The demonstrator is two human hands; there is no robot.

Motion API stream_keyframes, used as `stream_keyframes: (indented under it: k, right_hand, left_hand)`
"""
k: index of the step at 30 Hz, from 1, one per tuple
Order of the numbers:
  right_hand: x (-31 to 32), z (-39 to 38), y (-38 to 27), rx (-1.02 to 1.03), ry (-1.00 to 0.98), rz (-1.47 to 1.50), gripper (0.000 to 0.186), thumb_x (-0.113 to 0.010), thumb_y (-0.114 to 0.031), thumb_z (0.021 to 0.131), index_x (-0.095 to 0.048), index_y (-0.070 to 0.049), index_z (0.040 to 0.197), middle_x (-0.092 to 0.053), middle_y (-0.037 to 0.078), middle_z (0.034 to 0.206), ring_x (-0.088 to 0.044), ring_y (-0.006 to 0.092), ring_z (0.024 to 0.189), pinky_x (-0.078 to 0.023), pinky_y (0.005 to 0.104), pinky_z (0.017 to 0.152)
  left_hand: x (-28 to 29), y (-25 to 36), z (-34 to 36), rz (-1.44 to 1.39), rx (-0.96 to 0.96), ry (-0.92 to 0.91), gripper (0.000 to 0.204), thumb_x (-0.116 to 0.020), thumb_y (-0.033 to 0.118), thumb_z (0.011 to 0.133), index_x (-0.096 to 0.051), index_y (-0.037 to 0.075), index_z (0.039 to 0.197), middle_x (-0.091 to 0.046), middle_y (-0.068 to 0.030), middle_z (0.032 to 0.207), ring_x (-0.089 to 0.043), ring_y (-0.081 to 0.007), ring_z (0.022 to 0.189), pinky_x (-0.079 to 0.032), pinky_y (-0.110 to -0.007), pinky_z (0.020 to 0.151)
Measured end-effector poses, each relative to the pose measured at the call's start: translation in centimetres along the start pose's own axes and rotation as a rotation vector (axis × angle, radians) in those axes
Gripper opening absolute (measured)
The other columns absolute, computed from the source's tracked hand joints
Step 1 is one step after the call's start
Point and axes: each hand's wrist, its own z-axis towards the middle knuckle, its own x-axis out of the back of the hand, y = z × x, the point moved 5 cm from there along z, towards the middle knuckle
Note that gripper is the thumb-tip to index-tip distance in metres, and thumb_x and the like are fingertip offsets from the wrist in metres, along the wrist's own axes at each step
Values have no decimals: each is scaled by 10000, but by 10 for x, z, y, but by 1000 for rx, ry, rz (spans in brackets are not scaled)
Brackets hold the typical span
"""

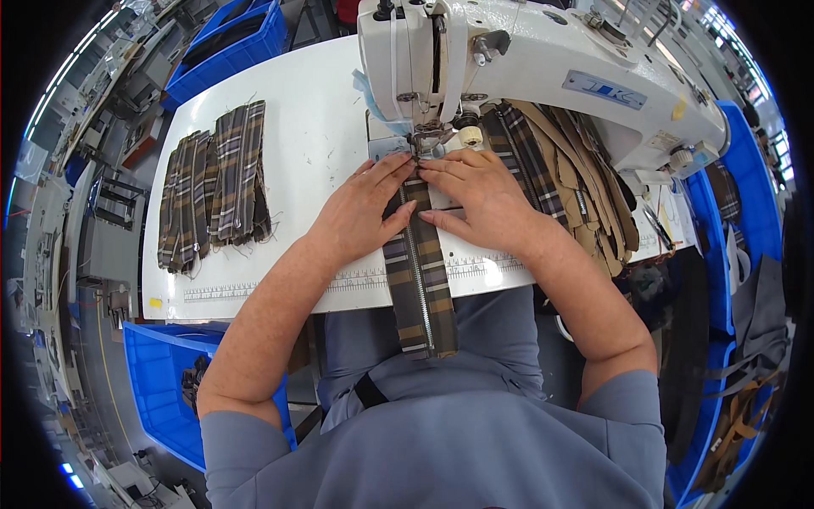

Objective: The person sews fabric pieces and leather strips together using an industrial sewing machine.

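Observation:
A long plaid fabric strip with a zipper down its middle (419, 280) lies on the white sewing table (305, 127) and hangs over the front edge toward my lap. Its far end sits under the presser foot (426, 140) of a white sewing machine (543, 59). My left hand (360, 212) presses flat on the strip's left side, fingers pointing to the foot. My right hand (479, 195) presses on its right side, fingertips close to the needle. Both hands hold the strip down on the table.
A stack of finished plaid strips (216, 182) lies at the table's left. Tan and plaid pieces (577, 187) are heaped right of the machine. Blue bins stand at the back left (229, 47), lower left (161, 382) and right (746, 195). A ruler strip (254, 290) runs along the table front.

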Motion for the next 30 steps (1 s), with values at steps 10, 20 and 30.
stream_keyframes:
  k: [10,20,30]
  right_hand:
    - [-4,6,5,-22,69,-34,483,-742,-391,900,-738,-29,1219,-721,79,1277,-627,271,1114,-460,415,999]
    - [-3,5,3,-31,97,-26,513,-760,-403,870,-736,-26,1216,-715,84,1259,-626,275,1090,-468,413,973]
    - [-3,5,3,-20,113,-29,527,-757,-406,871,-726,-27,1235,-715,83,1245,-620,271,1087,-469,416,963]
  left_hand:
    - [0,-9,13,-20,-32,18,554,-666,229,1002,-555,3,1496,-539,-161,1563,-541,-332,1424,-372,-465,1265]
    - [1,-10,11,-22,-39,21,595,-684,260,985,-545,18,1511,-529,-154,1575,-512,-340,1454,-349,-498,1273]
    - [-1,-11,10,27,-43,18,650,-701,365,970,-553,44,1515,-512,-146,1592,-437,-339,1519,-295,-579,1274]
